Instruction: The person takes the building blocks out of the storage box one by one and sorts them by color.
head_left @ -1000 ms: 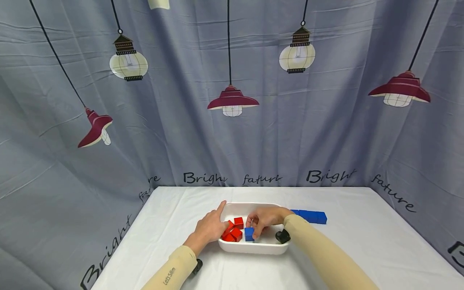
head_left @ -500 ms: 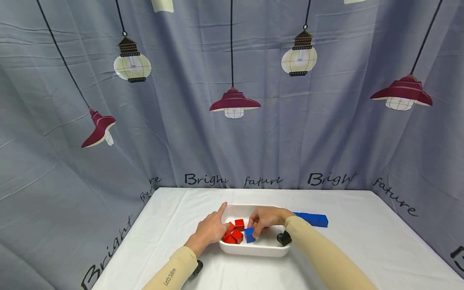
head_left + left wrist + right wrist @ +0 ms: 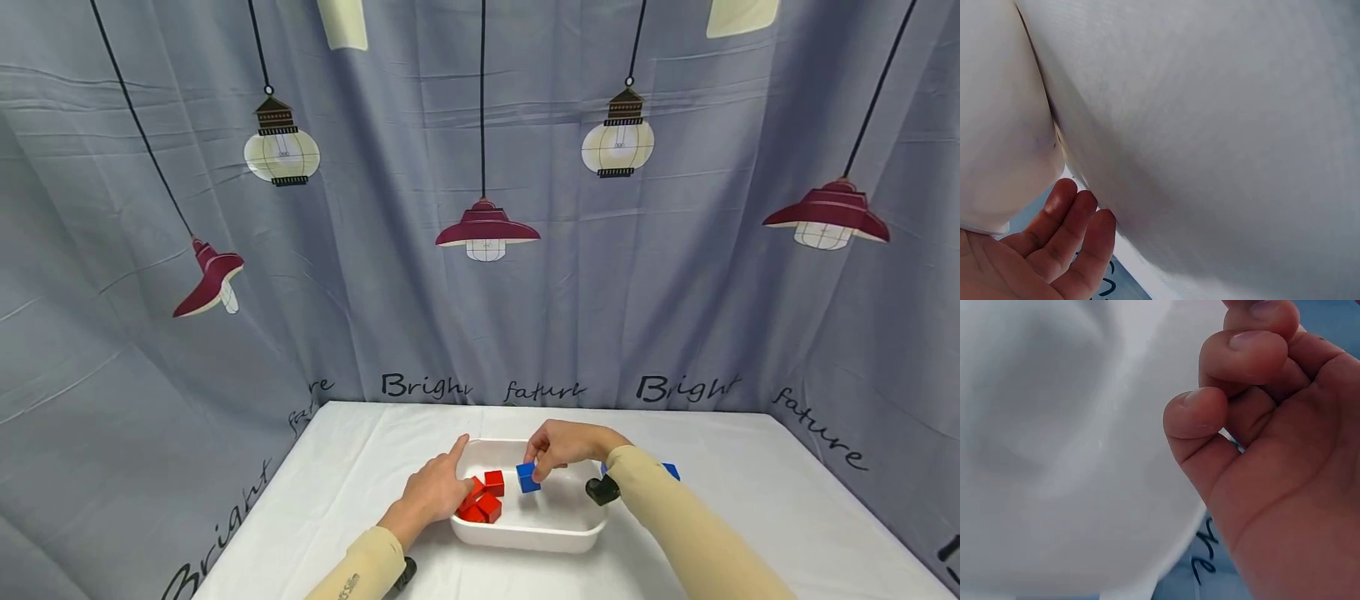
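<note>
Curtain (image 3: 405, 317) behind; my right hand (image 3: 572, 442) pinches the blue cube (image 3: 527, 478), likely light, rigid: grip opposite faces. Left hand (image 3: 432, 489), relaxed, at nine o'clock on tray (image 3: 525, 539).

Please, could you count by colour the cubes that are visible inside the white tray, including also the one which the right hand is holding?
Red cubes: 4 visible
Blue cube: 1, in the right hand
Total: 5
The left hand could hide more.
</note>
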### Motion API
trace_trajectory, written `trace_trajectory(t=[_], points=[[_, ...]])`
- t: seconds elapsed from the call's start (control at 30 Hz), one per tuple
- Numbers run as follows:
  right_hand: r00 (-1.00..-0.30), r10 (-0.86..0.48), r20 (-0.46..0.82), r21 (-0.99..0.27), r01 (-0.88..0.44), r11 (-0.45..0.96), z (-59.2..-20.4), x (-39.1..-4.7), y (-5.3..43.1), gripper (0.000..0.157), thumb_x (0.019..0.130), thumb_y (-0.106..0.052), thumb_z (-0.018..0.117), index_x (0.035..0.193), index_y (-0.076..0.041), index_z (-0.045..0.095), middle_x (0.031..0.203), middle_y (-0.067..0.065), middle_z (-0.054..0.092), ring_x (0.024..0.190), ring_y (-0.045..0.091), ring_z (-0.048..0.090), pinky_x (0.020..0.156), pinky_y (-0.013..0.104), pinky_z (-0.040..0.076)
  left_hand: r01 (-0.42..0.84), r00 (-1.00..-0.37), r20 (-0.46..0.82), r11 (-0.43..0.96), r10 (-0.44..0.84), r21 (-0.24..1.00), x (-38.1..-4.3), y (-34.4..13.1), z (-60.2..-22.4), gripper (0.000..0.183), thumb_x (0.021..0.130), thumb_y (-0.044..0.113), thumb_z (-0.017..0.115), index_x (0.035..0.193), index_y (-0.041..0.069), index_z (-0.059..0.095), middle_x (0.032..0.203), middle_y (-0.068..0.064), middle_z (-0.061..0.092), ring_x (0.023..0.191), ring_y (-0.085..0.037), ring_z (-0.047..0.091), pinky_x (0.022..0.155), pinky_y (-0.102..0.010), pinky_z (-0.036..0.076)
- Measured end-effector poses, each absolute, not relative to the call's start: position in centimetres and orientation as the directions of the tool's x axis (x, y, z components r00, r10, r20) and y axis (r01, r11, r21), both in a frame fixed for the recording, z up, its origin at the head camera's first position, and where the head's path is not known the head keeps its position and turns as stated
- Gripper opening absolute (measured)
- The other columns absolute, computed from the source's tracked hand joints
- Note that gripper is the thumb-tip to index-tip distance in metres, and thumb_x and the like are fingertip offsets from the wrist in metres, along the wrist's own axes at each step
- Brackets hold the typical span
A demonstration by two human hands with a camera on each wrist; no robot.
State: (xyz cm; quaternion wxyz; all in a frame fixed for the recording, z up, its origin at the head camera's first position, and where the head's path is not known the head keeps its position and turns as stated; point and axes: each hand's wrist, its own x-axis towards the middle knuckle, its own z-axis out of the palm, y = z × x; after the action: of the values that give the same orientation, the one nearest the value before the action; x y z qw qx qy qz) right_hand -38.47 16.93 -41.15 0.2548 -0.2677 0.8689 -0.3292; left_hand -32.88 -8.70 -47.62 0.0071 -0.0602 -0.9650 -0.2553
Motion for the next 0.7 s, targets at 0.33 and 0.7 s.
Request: trace_trajectory(t=[0.33, 0.7], points=[[-0.776, -0.584, -0.238, -0.687, -0.29, 0.666, -39.4, -38.5, 20.5, 0.015, 0.08, -0.018, 0.079, 0.094, -0.012, 0.074, 0.07, -0.003, 0.057, 0.074, 0.015, 0.051, 0.067, 0.031, 0.041, 0.126, -0.992, 0.053, 0.864, 0.115, 0.487, -33.0, -9.0, -47.4, 0.077, 0.089, 0.032, 0.062, 0.158, 0.023, 0.032, 0.136, -0.017, 0.059, 0.118, -0.034, 0.059, 0.098, -0.061, 0.047], [-0.816, -0.535, -0.219, -0.674, -0.27, 0.688, -38.0, -38.3, 24.2, 0.019, 0.083, -0.022, 0.077, 0.098, -0.011, 0.074, 0.066, -0.003, 0.051, 0.063, 0.013, 0.047, 0.063, 0.028, 0.042, 0.13, -0.991, 0.042, 0.859, 0.126, 0.494, -32.9, -9.1, -47.3, 0.077, 0.089, 0.032, 0.061, 0.159, 0.023, 0.031, 0.137, -0.016, 0.059, 0.12, -0.034, 0.058, 0.099, -0.062, 0.045]])
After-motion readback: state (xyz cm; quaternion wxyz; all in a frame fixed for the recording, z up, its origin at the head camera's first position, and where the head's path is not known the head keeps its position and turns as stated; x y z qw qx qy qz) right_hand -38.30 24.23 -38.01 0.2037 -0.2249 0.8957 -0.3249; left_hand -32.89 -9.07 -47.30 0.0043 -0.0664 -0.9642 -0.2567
